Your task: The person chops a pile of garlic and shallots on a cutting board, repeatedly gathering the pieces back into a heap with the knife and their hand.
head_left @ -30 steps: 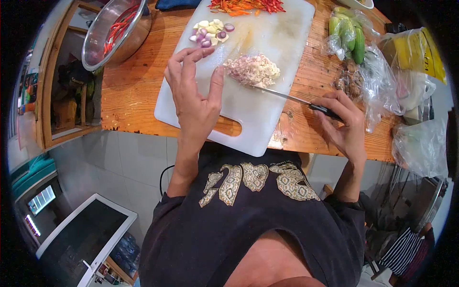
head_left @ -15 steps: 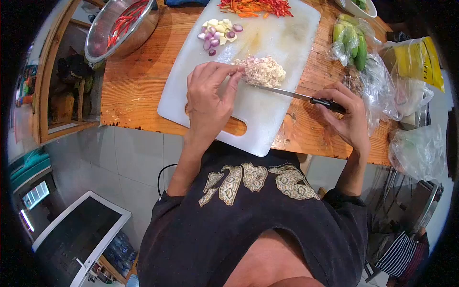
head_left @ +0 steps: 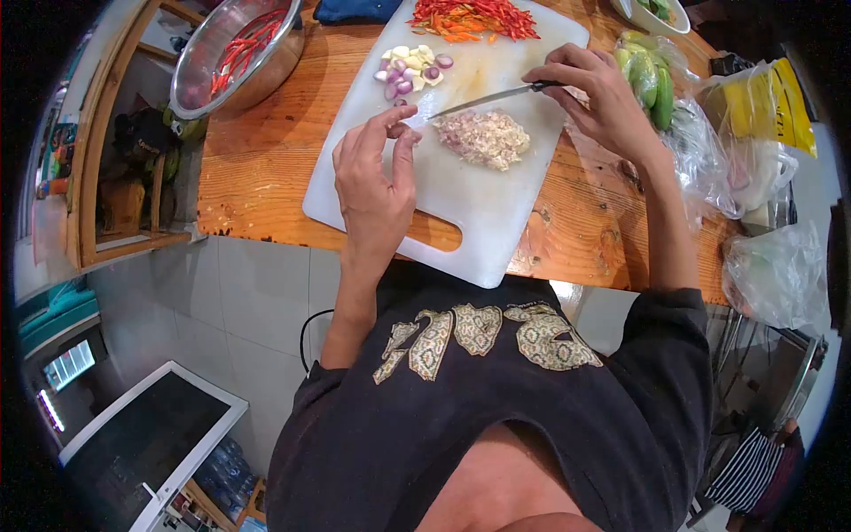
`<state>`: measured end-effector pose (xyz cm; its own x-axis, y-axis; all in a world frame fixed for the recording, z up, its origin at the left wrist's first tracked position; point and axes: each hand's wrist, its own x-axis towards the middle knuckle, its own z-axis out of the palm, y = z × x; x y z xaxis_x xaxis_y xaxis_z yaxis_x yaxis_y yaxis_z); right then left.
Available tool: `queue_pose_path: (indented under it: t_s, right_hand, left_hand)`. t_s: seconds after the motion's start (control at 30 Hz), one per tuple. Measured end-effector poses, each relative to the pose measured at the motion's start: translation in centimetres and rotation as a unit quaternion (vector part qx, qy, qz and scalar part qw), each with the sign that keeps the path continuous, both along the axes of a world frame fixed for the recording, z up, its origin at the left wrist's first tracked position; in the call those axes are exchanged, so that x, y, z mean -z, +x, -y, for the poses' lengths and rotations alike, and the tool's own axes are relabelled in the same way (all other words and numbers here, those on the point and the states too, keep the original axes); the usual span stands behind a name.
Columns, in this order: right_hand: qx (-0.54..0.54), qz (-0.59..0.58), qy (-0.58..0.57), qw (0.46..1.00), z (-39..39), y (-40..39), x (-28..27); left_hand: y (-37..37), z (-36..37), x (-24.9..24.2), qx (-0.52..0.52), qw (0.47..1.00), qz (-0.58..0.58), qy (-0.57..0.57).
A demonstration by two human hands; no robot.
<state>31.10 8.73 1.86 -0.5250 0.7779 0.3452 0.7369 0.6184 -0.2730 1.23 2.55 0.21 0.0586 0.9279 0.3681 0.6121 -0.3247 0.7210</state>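
Observation:
My right hand (head_left: 598, 93) grips the black handle of a kitchen knife (head_left: 483, 100), its blade pointing left just beyond a pile of finely chopped shallot and garlic (head_left: 483, 140). Near the knife's tip is my left hand (head_left: 377, 177), fingers bent and a little apart, holding nothing. Both hands are over a white cutting board (head_left: 355, 191) with a handle slot at its near edge. Whole peeled garlic cloves and shallots (head_left: 412, 73) lie beyond my left hand. Sliced red and orange chillies (head_left: 479, 19) are heaped at the board's far end.
A metal bowl (head_left: 197, 84) with red chillies stands at the table's far left. To the right lie bagged green vegetables (head_left: 651, 80), clear plastic bags (head_left: 700, 155) and a yellow package (head_left: 784, 111). A white bowl (head_left: 656, 19) stands at the far right of the wooden table (head_left: 257, 177).
My right hand has carried the knife away from me, from the pile's near side to its far side. My left hand has shifted slightly left, away from the pile, its finger and thumb parted.

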Motion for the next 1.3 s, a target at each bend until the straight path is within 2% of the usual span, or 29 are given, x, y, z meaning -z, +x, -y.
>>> queue_pose_path:
  t_s: [0.27,0.37,0.47,0.63,0.73,0.93,1.1,1.23,1.3]
  right_hand:
    - [-0.033,0.009,0.037,0.999,0.6,0.6,0.3]
    - [0.005,0.009,0.087,0.996,2.0,1.5,-1.3]
    - [0.038,-0.016,0.066,0.997,4.4,2.0,-2.1]
    - [0.001,-0.042,-0.105,0.994,7.7,2.8,-0.7]
    - [0.013,-0.039,-0.113,0.993,8.0,2.8,0.7]
    - [-0.008,-0.086,-0.053,0.995,6.2,1.5,1.1]
    - [-0.016,-0.081,-0.011,0.997,4.9,1.4,0.0]
    - [-0.008,-0.076,-0.042,0.996,4.6,1.1,0.0]
    - [-0.008,-0.078,-0.023,0.997,4.5,1.0,0.1]
  left_hand:
    - [-0.6,-0.3,0.7,0.008,0.997,-0.059,0.041]
    - [-0.1,-0.1,0.9,0.018,0.997,-0.069,0.04]
    - [0.5,0.2,0.9,0.015,0.995,-0.078,0.059]
    - [0.4,0.9,0.7,0.035,0.992,-0.084,0.086]
    - [0.7,1.6,0.9,0.056,0.991,-0.088,0.081]
    - [1.2,2.2,1.1,0.08,0.989,-0.096,0.075]
    - [1.2,1.7,0.6,0.074,0.987,-0.106,0.095]
    - [1.1,0.4,0.7,0.076,0.981,-0.135,0.114]
    - [1.0,0.0,0.6,0.073,0.979,-0.146,0.125]
